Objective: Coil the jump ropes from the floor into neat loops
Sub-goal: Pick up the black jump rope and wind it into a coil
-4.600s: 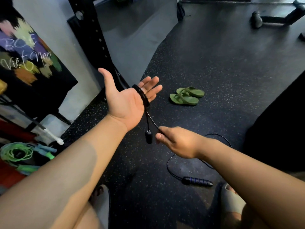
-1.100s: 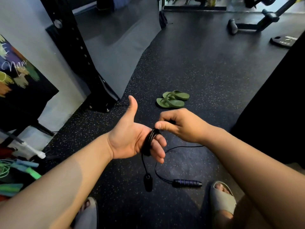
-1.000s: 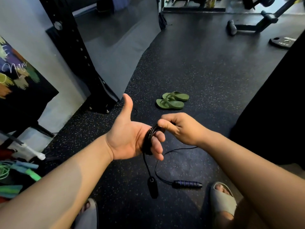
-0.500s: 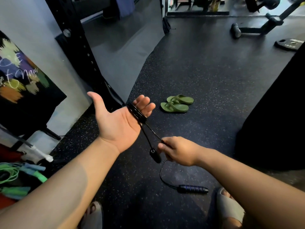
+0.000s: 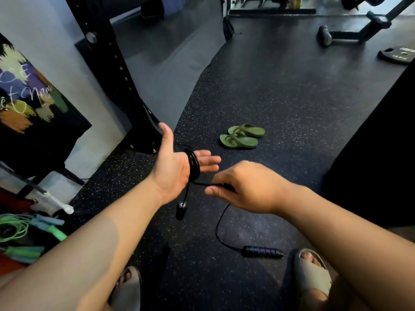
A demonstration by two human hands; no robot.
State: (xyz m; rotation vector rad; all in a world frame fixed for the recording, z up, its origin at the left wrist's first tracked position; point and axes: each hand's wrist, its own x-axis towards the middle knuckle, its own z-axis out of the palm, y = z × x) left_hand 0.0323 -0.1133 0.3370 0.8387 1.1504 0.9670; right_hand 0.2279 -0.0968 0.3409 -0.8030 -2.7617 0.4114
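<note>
My left hand (image 5: 173, 170), palm up with fingers straight, wears coils of black jump rope (image 5: 193, 165); my right hand (image 5: 246, 187) pinches its loose strand, the grip itself hidden.

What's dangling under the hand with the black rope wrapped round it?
A short black rope handle hangs under the open left hand from the coiled black jump rope, above the speckled floor. The coil's far side is hidden behind that hand.
</note>
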